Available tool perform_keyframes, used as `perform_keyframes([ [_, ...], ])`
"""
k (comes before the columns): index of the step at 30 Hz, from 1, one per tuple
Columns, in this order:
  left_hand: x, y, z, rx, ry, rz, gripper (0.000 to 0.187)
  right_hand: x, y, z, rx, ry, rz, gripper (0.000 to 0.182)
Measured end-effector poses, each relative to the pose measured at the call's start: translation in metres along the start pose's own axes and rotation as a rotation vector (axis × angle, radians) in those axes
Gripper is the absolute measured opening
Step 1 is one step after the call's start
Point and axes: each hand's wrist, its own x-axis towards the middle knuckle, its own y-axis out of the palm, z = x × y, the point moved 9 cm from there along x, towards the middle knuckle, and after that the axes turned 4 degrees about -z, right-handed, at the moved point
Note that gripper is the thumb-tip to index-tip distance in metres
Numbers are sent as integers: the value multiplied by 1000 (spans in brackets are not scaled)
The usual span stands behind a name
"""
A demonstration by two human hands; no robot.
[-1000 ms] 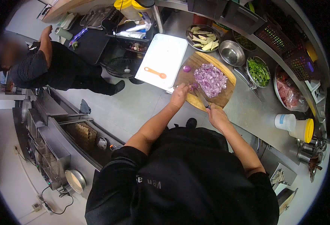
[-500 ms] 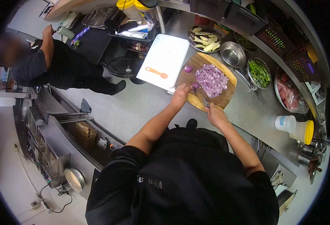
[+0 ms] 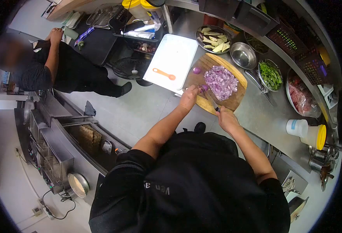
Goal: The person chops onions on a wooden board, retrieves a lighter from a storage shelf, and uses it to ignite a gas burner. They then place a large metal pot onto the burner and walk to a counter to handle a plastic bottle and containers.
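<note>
My right hand (image 3: 227,119) is wrapped round the handle of a kitchen knife (image 3: 213,103), its blade pointing up and left over the wooden cutting board (image 3: 239,93). At the board's left edge my left hand (image 3: 190,98) has its fingers bent and pressed on a piece of red onion (image 3: 204,88), close to the knife tip. The fingers partly hide that piece. Beside it lies a heap of chopped red onion (image 3: 221,82), and a smaller onion piece (image 3: 196,70) sits apart near the upper left of the board.
Left of the board is a white tray lid (image 3: 173,54) with an orange spoon (image 3: 164,73). Behind stand a plate of cut wedges (image 3: 213,40) and a steel bowl (image 3: 243,55). Greens (image 3: 270,76), tongs (image 3: 261,87) and meat (image 3: 301,99) are rightward. Another person (image 3: 74,72) stands left.
The knife and my right hand have shifted slightly on the board. The other person's hands have come together near a green container. The whole view has moved slightly.
</note>
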Motion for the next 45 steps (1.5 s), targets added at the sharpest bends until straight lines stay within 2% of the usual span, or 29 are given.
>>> perform_keyframes([
  [3, -3, 0, 0, 21, 22, -6, 10, 5, 14, -5, 23, 38, 31, 34],
  [5, -2, 4, 3, 53, 6, 50, 8, 16, 23, -6, 7, -19, 5, 33],
  [9, -3, 4, 5, 14, 17, 15, 8, 15, 20, -5, 7, 7, 25, 33],
  [11, -4, 6, 3, 20, -19, 91, 7, 15, 20, -5, 20, 8, 24, 33],
  [18, -6, 9, 6, 60, -26, 99, 7, 0, -13, 8, 0, 43, 40, 34],
  [20, -7, 9, 9, 44, -9, 43, 11, 0, -13, 6, 3, 15, 19, 34],
  [23, -6, 9, 7, 101, 6, 63, 12, 2, -3, 2, 15, -73, -37, 34],
  [32, -4, 5, 3, 33, 3, 17, 12, 0, 2, -1, -14, -3, 8, 35],
  [39, -6, 4, 1, 18, -30, 61, 7, 1, 18, -3, 4, 67, 41, 35],
  [42, -1, 3, -1, 5, -16, 58, 6, 8, 23, -5, 7, 4, 19, 35],
  [45, -4, 4, 4, -49, 49, -25, 8, 4, 15, -3, 12, 35, 27, 35],
])
